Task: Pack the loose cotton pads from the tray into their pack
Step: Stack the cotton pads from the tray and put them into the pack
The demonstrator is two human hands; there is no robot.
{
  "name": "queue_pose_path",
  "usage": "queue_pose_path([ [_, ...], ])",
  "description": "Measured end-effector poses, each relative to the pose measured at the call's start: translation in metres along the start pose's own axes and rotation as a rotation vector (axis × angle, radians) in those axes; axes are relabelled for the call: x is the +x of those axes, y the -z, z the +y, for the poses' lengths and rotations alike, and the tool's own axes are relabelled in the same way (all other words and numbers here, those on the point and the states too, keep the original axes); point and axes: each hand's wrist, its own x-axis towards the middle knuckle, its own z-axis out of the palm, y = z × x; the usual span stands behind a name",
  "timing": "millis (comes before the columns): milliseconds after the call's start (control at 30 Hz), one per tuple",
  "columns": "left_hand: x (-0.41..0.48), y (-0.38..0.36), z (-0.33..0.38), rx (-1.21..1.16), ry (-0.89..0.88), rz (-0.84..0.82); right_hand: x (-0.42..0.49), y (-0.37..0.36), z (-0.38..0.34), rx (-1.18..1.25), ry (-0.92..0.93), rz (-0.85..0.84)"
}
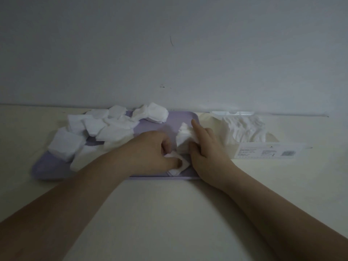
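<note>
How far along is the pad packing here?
Done: some pads already sit inside the pack right of the tray. In hand: the right hand grips a small stack, the left hand pinches a pad near the front rim. Left: a pile of loose pads across the tray's left half.

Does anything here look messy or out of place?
Yes. The loose cotton pads lie in a jumbled heap, and several hang past the lavender tray at its left and far edges, over the table.
</note>
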Motion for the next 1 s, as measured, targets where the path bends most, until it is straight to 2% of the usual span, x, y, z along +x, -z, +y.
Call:
queue_pose_path([
  [133, 0.001, 0.0, -0.004, -0.069, -0.078, -0.049, -0.003, 0.008, -0.002, 0.175, -0.085, 0.088],
  [267, 0.006, 0.008, -0.016, -0.405, -0.043, -0.162, -0.002, 0.01, -0.001, 0.193, -0.099, 0.131],
  [367, 0.008, 0.012, -0.013, -0.674, -0.063, -0.153, -0.001, 0.011, -0.001, 0.22, -0.14, 0.126],
  [633, 0.009, -0.003, -0.013, -0.831, -0.051, 0.009, 0.0, 0.011, 0.003, 0.354, -0.175, 0.154],
  [1000, 0.01, -0.019, -0.011, -0.775, -0.035, 0.153, -0.002, 0.012, 0.002, 0.484, -0.189, 0.102],
])
